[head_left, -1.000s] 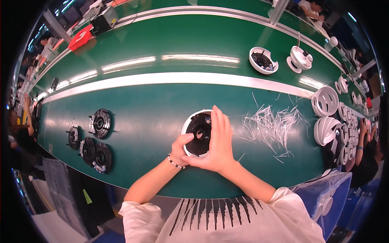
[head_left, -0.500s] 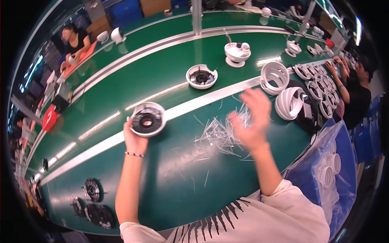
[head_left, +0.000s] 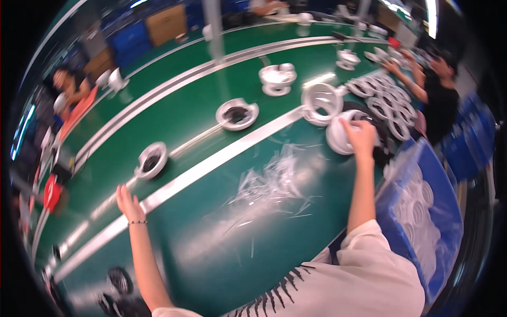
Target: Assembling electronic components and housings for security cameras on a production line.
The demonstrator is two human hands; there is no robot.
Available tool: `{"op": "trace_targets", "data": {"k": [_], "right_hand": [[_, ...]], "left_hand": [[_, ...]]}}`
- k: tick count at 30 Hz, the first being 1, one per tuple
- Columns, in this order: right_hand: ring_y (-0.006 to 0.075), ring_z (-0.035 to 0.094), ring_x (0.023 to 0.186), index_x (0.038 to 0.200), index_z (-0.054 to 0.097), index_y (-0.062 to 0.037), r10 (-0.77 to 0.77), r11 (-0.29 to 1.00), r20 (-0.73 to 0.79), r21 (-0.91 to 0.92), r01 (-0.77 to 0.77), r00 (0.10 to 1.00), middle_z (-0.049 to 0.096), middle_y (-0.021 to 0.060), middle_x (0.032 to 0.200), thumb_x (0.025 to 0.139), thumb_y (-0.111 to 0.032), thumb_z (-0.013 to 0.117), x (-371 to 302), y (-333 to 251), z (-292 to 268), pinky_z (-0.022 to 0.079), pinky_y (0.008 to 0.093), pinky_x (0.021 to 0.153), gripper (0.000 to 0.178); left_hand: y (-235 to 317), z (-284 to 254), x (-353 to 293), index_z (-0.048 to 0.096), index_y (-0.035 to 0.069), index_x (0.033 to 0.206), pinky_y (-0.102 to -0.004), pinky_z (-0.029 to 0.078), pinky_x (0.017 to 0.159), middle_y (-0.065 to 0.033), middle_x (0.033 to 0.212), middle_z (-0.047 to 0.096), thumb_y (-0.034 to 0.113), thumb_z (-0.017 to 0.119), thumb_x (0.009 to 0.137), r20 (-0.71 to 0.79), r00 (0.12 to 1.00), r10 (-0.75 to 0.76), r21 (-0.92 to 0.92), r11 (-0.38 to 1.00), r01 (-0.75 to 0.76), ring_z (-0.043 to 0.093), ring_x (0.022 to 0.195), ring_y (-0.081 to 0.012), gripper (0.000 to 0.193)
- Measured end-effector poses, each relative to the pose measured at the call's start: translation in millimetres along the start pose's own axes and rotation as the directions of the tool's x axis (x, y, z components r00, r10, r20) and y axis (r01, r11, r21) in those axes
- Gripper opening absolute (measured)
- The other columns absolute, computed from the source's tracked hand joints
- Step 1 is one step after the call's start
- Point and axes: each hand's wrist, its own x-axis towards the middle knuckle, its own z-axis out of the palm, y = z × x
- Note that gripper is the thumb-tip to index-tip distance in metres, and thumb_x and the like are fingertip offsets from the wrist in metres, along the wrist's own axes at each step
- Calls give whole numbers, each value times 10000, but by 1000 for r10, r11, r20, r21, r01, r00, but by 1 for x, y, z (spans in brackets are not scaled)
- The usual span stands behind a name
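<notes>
Clock positions are taken from mid-view. Judged done: a white bowl at 9 o'clock and a second white bowl near 11, each with a black core, resting on the green surface. Judged outstanding: loose black discs between 7 and 8 o'clock, and stacked white shells between 2 and 3. Left hand, 8 o'clock: empty, fingers extended, near the first bowl, apart from it. Right hand, 3 o'clock: over the shells; blur leaves its grip undetermined.
</notes>
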Motion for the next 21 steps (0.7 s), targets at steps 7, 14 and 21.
{"op": "trace_targets", "data": {"k": [7,14,21], "right_hand": [[251,590,722,857,625,-44,14,998,114,-60,-7,993,614,142,791,724,-350,565,13,30,-11,440,320,685,340],[109,500,716,818,550,34,-536,563,297,824,71,790,560,65,792,773,-35,542,-86,-83,-85,390,210,643,83],[181,575,571,704,564,-23,-994,-111,-108,989,94,-34,601,78,786,637,-62,641,-232,-205,-81,469,275,510,109]], "left_hand": [[83,-130,-72,423,28,1149,-292,283,934,-68,1172,459,60,420,837,-57,927,370,299,893,-337,396,1116,-175,314],[146,-294,-84,399,141,1174,-546,188,935,-74,1254,374,231,595,706,81,963,256,973,-230,-20,297,1191,-291,515],[140,-265,-80,447,109,1137,-552,184,939,-101,1062,540,418,647,638,-40,998,41,968,-246,49,462,1051,-281,620]]}}
